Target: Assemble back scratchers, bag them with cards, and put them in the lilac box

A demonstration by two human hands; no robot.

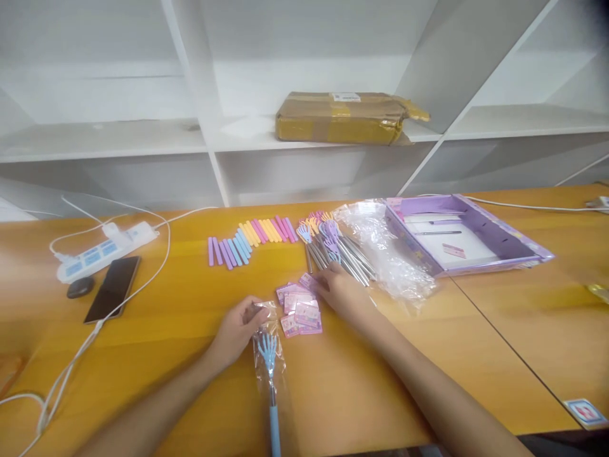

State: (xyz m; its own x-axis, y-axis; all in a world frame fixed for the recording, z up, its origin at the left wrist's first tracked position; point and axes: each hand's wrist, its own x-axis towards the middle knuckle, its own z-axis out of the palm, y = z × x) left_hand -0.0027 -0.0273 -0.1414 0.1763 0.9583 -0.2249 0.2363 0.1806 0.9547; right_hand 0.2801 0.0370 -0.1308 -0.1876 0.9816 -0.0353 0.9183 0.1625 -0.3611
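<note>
My left hand [240,327] pinches the top end of a clear plastic bag [281,368] near the table's front. Inside the bag lies a blue back scratcher [269,355] with a hand-shaped head, a metal rod and a blue grip. My right hand [340,287] reaches to a pile of small pink and purple printed cards [301,306], its fingers closed on the edge of one card [308,280] at the pile's top. Just beyond that hand sits a heap of back scratchers [349,254] with blue, purple, yellow and pink heads and bare metal rods.
Several coloured grip tubes [252,240] lie in a row at the back. Clear plastic bags [380,247] are heaped beside a purple box [476,238]. A power strip [107,251], phone [113,289], black mouse [80,287] and white cables occupy the left. A cardboard box [340,119] rests on the shelf.
</note>
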